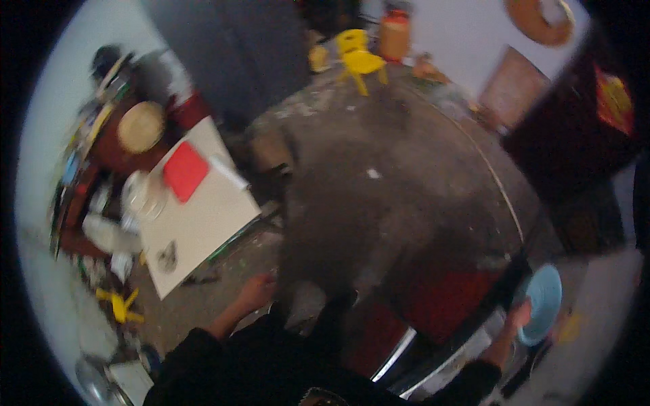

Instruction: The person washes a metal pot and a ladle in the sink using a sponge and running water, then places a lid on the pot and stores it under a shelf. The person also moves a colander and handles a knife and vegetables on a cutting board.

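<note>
My right hand (520,313) grips the rim of a light blue basin (546,304) at the lower right, out beside a dark red surface (452,299). My left hand (258,292) hangs low in front of me over the floor, near the corner of a table with a cream top (213,223). Its fingers look curled, but blur hides whether anything is in them. On that table lie a red flat item (186,171) and a white roll or tube (228,172), with a pale, see-through container (147,200) at its edge.
Brown floor (345,203) stretches ahead, crossed on the right by a thin hose or cord (495,175). A yellow child's chair (361,58) stands by an orange gas cylinder (394,35) at the back. A round woven tray (141,127) and clutter line the left wall. Dark furniture (563,132) stands right.
</note>
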Demonstrator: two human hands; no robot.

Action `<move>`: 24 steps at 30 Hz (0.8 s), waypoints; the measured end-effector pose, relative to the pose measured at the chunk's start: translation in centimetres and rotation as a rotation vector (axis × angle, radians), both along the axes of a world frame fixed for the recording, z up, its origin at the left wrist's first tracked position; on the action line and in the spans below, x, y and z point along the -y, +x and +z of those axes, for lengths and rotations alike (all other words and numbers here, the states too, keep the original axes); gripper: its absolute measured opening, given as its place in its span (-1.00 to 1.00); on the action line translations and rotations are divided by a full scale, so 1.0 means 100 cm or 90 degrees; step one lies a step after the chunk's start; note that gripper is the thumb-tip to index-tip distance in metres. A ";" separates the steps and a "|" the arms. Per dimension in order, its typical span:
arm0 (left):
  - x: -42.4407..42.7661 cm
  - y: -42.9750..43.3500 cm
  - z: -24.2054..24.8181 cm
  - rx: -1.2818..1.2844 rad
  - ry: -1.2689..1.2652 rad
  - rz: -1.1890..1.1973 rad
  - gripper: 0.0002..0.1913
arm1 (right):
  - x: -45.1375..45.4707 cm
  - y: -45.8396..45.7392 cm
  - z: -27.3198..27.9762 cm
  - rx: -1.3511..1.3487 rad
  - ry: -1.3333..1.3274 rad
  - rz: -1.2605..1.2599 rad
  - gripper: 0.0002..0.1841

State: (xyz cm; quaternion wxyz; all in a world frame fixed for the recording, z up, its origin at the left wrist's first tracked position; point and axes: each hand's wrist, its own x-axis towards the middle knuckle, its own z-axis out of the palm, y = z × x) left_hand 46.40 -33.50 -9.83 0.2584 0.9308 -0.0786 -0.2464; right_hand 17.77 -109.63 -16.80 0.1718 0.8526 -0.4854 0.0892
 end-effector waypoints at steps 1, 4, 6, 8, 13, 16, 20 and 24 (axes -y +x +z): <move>-0.007 -0.006 0.005 -0.031 0.008 0.037 -0.72 | -0.003 0.020 -0.001 -0.012 0.027 -0.029 -0.60; -0.031 -0.030 0.012 -0.087 -0.006 0.117 -0.74 | -0.035 0.084 0.004 0.097 0.006 0.080 -0.55; -0.054 -0.035 0.009 -0.070 -0.024 0.148 -0.74 | -0.070 0.140 0.017 0.191 0.036 0.234 -0.54; -0.083 -0.049 0.004 -0.082 -0.016 0.162 -0.72 | -0.125 0.199 0.034 0.457 0.294 0.259 -0.57; -0.202 -0.109 -0.003 -0.009 -0.103 0.266 -0.69 | -0.385 0.307 0.094 0.711 0.729 0.550 -0.63; -0.296 -0.154 -0.013 -0.051 -0.109 0.369 -0.68 | -0.587 0.311 0.148 0.370 0.529 0.713 -0.58; -0.421 -0.235 -0.026 -0.100 -0.372 0.721 -0.66 | -0.837 0.312 0.191 0.294 0.981 0.761 -0.57; -0.525 -0.301 -0.009 -0.047 -0.728 1.059 -0.47 | -1.049 0.301 0.175 0.134 1.636 0.526 -0.51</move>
